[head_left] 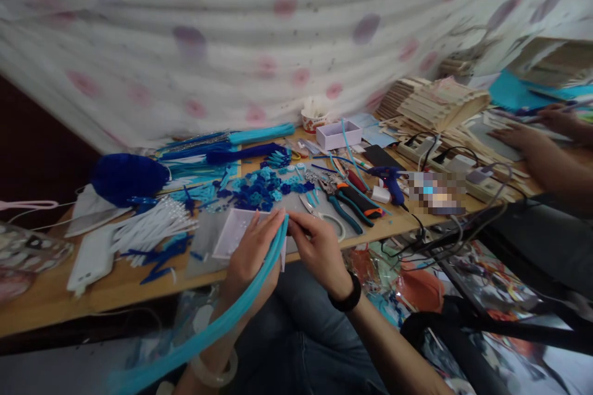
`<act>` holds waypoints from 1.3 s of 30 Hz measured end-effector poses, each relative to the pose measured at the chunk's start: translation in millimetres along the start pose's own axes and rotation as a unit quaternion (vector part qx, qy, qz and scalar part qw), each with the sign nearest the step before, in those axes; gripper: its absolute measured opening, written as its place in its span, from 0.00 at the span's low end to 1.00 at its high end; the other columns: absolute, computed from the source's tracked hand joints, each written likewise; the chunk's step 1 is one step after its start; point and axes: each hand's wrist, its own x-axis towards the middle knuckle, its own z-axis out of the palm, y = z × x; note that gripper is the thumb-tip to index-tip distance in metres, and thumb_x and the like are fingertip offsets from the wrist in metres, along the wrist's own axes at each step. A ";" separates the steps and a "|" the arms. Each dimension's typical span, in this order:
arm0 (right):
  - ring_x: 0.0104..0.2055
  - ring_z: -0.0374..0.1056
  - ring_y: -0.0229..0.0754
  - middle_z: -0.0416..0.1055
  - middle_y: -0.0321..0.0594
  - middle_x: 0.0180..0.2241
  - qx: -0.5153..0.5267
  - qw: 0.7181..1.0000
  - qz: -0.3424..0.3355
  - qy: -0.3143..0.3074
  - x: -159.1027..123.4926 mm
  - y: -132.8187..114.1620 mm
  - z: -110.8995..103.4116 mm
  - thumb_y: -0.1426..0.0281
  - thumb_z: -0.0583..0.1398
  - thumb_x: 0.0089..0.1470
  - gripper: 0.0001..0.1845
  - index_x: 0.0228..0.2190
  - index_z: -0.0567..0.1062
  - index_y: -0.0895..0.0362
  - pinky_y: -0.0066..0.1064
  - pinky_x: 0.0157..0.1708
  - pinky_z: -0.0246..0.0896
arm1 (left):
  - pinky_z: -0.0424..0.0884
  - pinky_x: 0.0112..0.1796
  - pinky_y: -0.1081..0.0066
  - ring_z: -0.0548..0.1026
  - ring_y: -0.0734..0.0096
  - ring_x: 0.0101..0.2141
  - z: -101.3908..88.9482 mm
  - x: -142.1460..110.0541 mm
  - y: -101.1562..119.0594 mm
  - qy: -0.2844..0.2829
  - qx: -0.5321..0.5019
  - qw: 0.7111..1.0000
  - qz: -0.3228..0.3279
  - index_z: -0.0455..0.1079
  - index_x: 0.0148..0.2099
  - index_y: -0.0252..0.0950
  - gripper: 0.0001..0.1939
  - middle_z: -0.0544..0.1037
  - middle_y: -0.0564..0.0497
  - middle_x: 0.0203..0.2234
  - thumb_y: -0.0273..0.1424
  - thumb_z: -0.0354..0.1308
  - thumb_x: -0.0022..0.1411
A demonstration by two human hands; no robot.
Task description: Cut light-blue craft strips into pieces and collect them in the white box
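A long bundle of light-blue pipe cleaners [241, 308] runs from the lower left up to a tip between my hands. My left hand [254, 253] is closed around its upper part, the bundle lying across the palm side. At the tip, the fingers of my right hand [315, 250] pinch together on the bundle's end; their exact grip is partly hidden. Just behind my left hand is a shallow white box [227, 236], partly covered by it. Beyond it lie many small blue flower shapes [259, 188]. Scissors [324, 216] and pliers [345, 210] rest right of these.
A blue glue gun [389, 182] with a cord lies near the power strip [477, 188]. White stems [148, 231] and a white phone [92, 262] are at left, with a dark-blue fluffy bundle [130, 179] behind. At far right, another person's hand [521, 136] reaches over the table.
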 end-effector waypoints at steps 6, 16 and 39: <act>0.38 0.78 0.46 0.82 0.44 0.36 -0.109 0.981 -0.142 0.080 7.6 17.6 -10.5 0.76 0.56 0.63 0.14 0.42 0.81 0.54 0.33 0.39 0.70 | 0.76 0.51 0.66 0.81 0.62 0.48 -37.7 -2.7 -11.0 -0.066 -0.251 0.929 -0.264 0.73 0.55 0.39 0.14 0.82 0.47 0.48 0.33 0.52 0.71; 0.34 0.73 0.45 0.78 0.43 0.30 -0.188 0.944 -0.264 0.054 12.8 15.9 -13.9 0.79 0.54 0.63 0.15 0.44 0.77 0.55 0.36 0.37 0.69 | 0.72 0.48 0.66 0.78 0.62 0.44 -16.0 25.0 18.3 -0.159 -0.256 0.884 -0.357 0.74 0.47 0.39 0.19 0.81 0.49 0.41 0.44 0.46 0.72; 0.37 0.78 0.47 0.83 0.41 0.38 0.048 0.988 -0.011 0.147 -13.0 -23.7 5.1 0.75 0.59 0.60 0.15 0.40 0.84 0.49 0.38 0.39 0.74 | 0.74 0.41 0.63 0.80 0.56 0.42 25.9 22.3 45.5 -0.089 -0.143 0.958 -0.233 0.69 0.47 0.37 0.19 0.82 0.42 0.40 0.34 0.37 0.73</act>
